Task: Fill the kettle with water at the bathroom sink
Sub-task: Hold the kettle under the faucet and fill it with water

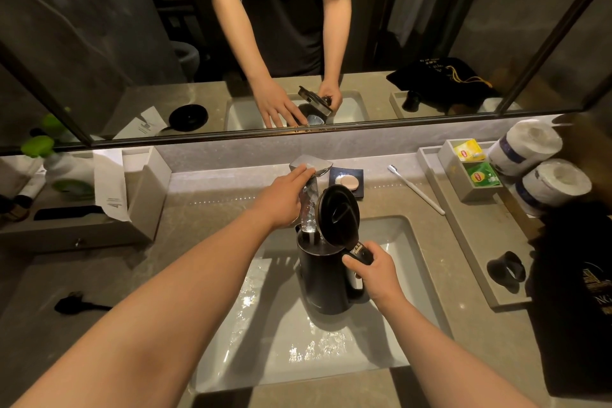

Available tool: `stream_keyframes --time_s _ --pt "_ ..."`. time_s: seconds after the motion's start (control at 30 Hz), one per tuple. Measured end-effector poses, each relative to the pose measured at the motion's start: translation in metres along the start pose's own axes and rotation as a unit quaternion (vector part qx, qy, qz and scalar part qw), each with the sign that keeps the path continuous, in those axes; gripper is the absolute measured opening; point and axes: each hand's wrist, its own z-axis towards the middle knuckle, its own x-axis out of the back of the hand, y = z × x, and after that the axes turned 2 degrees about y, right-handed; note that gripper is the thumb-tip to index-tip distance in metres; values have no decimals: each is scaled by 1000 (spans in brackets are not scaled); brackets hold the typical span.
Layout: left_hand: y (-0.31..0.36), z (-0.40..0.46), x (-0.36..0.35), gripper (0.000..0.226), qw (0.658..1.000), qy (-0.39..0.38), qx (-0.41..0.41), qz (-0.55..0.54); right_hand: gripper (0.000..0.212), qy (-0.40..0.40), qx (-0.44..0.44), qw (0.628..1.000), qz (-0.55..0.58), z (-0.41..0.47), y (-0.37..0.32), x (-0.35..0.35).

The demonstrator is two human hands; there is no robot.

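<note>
1. One black electric kettle (323, 278) stands upright in the white sink basin (284, 351), lid (338, 215) hinged open and tilted up behind the mouth.
2. A stream of water (308, 209) falls from the single chrome faucet (310, 165) into the kettle's open top.
3. The right hand (374, 272) is clamped round the kettle's handle, thumb lying over the top of it near a small label with white marks too small to read.
4. The left hand (284, 197) rests flat on the faucet, fingers extended over its top, not closed on anything.
5. Two tea bag sachets sit in a grey box (455, 175): one yellow sachet (468, 150) and one green sachet (482, 174), each carrying a red-and-yellow Lipton badge.
6. Two toilet paper rolls (543, 169) in wrappers with dark bands lie stacked at the right.
7. One white toothbrush (415, 189) lies on the counter, and one round soap (346, 181) sits on a dark dish beside the faucet.
8. A folded white card (111, 185) at the left bears small print that cannot be read.
9. A black cloth bag (576, 291) at the right edge shows partial gold lettering, illegible.
</note>
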Motion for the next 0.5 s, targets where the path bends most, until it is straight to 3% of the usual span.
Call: stream_keyframes --time_s 0.5 --pt "0 0 0 70 1000 -3 5 3 14 12 2 1000 1 -2 4 -1"
